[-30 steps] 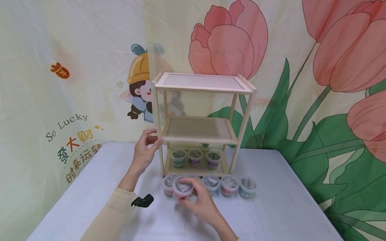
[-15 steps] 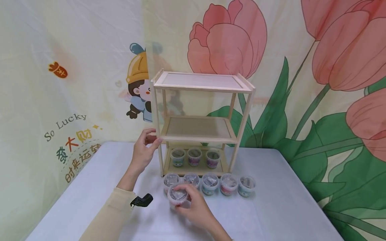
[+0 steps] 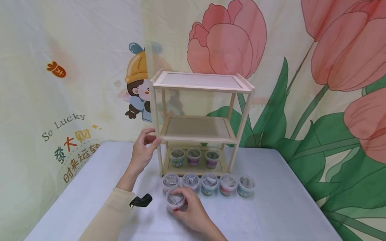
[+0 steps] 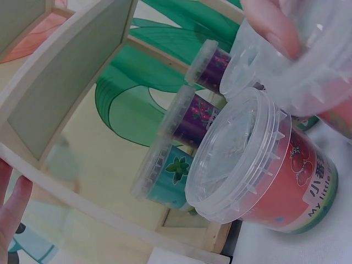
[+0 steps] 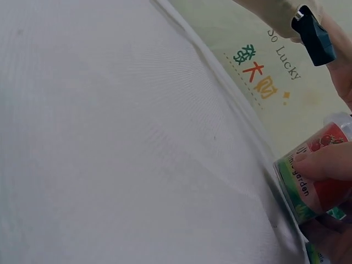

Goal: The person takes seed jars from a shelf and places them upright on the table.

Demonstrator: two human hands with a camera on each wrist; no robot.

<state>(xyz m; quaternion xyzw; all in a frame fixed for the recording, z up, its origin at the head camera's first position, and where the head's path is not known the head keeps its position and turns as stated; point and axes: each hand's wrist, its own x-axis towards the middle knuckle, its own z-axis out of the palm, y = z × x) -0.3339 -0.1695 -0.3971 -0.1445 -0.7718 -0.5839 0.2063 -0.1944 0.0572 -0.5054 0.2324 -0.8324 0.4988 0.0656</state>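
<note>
My right hand (image 3: 195, 211) grips a small plastic tub (image 3: 175, 198) with a clear lid, at the table in front of a row of similar tubs. In the right wrist view the thumb lies on its red label, which shows red fruit and partly readable print. My left hand (image 3: 141, 154) holds the left front post of a pale wooden three-tier rack (image 3: 199, 139) at middle-shelf height, thumb in front. Three lidded tubs (image 3: 193, 157), one teal and two purple, stand on the bottom shelf. Close behind the held tub is a red-labelled tub (image 4: 275, 176), the row's left end.
The row of several lidded tubs (image 3: 209, 184) stands upright on the white-covered table (image 3: 271, 207), just before the rack's front edge. A black device (image 3: 141, 201) sits at the left wrist. Behind the table hangs a printed cloth (image 3: 99, 73) with tulips and lettering.
My right hand has brought the tub left and towards me, down from over the row, uncovering the second tub there. My left hand has stayed at the post.
</note>
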